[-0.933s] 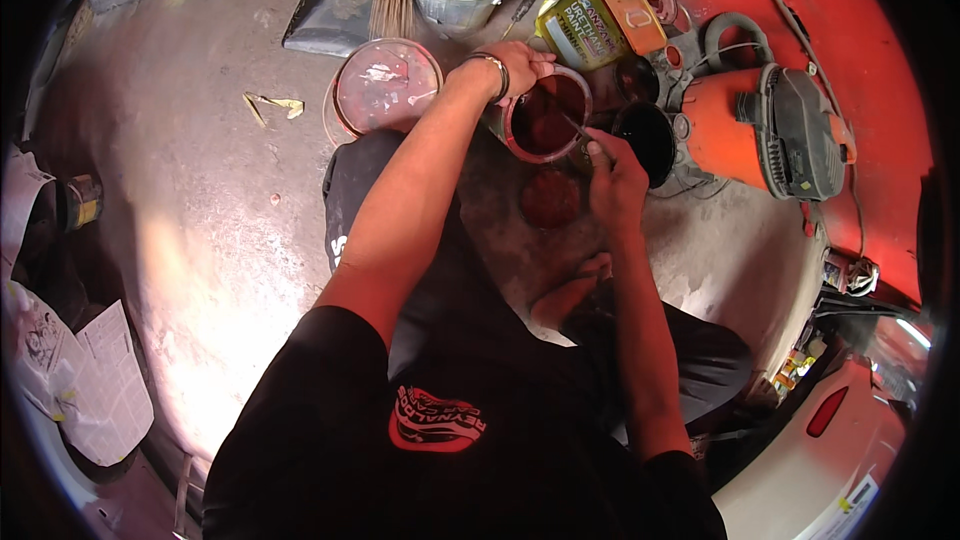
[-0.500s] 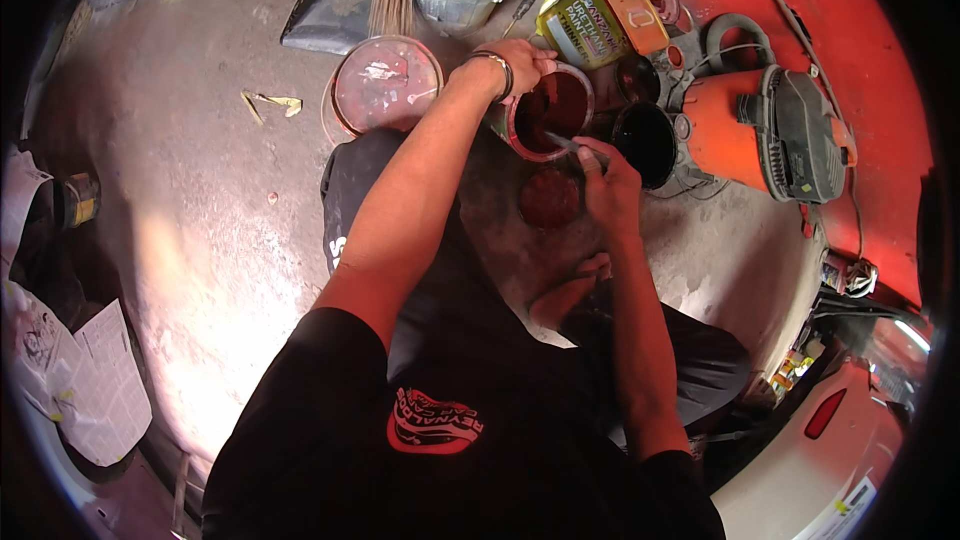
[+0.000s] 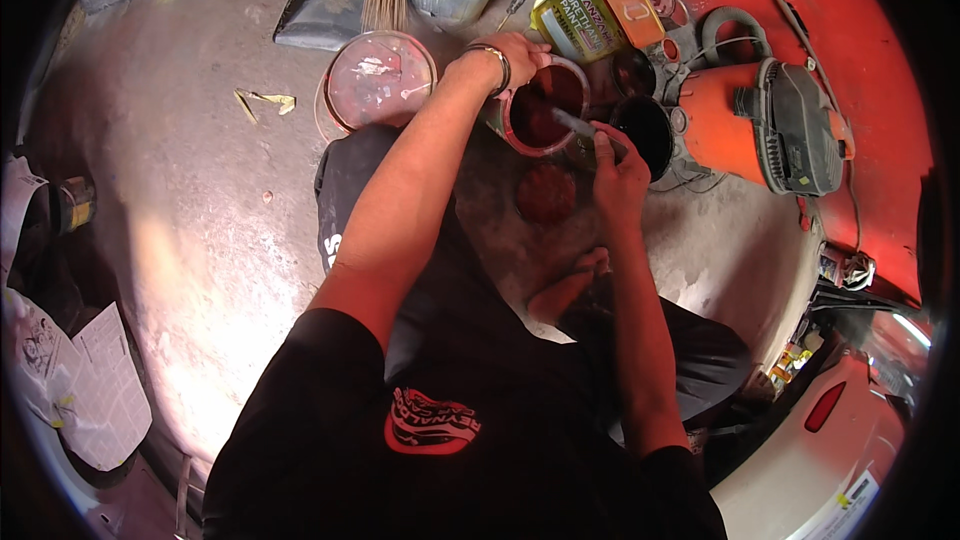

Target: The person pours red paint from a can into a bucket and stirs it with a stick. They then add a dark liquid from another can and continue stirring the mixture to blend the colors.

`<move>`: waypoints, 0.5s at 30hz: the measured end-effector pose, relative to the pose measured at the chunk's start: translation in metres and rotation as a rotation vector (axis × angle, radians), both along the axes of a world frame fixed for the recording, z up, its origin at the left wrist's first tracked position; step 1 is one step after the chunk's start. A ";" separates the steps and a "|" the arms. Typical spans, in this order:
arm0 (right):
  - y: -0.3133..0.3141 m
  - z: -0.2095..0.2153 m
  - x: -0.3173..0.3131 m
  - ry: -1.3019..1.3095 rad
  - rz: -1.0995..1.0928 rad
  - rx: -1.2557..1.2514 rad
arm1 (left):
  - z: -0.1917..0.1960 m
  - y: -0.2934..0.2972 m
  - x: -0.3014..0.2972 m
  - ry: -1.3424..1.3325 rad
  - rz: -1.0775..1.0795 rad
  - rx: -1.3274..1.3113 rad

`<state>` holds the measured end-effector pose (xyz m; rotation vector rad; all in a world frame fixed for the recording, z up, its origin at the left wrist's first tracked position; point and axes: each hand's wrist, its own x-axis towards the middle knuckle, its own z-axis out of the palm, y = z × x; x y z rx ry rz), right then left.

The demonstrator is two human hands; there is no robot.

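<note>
Beneath the left hand (image 3: 505, 62), the open paint can (image 3: 541, 152), dark red paint (image 3: 542, 100) inside. From my end I see that hand bent over the rim, touching; whether it grips, I cannot tell. Right hand (image 3: 621, 168) closed round a flat stirring blade (image 3: 569, 121), blurred, its tip over the can's mouth. Just right of this hand, a can of black paint (image 3: 645, 136); beyond it, a yellow thinner tin (image 3: 578, 22). Left of the left hand, a paint-stained round lid (image 3: 378, 85).

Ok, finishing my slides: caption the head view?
Left hand at the rim of an open paint can, right hand holding a slim grey stick over its mouth.
</note>
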<state>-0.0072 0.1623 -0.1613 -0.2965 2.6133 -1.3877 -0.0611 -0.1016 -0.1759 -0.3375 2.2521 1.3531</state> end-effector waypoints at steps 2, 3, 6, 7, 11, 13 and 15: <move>0.000 -0.006 0.005 0.021 -0.034 0.053 | -0.001 0.002 0.001 0.014 -0.014 0.003; -0.001 -0.005 0.004 0.014 -0.016 0.035 | -0.002 0.002 0.001 0.022 -0.023 0.002; -0.001 -0.006 0.004 0.070 0.017 0.028 | -0.003 0.001 0.002 0.016 -0.024 -0.020; -0.001 -0.011 0.004 0.143 0.010 0.055 | -0.003 0.002 0.001 0.019 -0.032 -0.025; -0.006 0.007 0.007 -0.077 -0.011 0.070 | 0.000 0.001 0.000 0.037 -0.052 -0.054; 0.000 -0.007 0.007 0.071 -0.008 0.038 | -0.008 0.003 -0.003 0.092 -0.074 -0.082; -0.002 -0.007 0.004 0.083 0.014 0.046 | -0.019 0.003 -0.006 0.158 -0.114 -0.124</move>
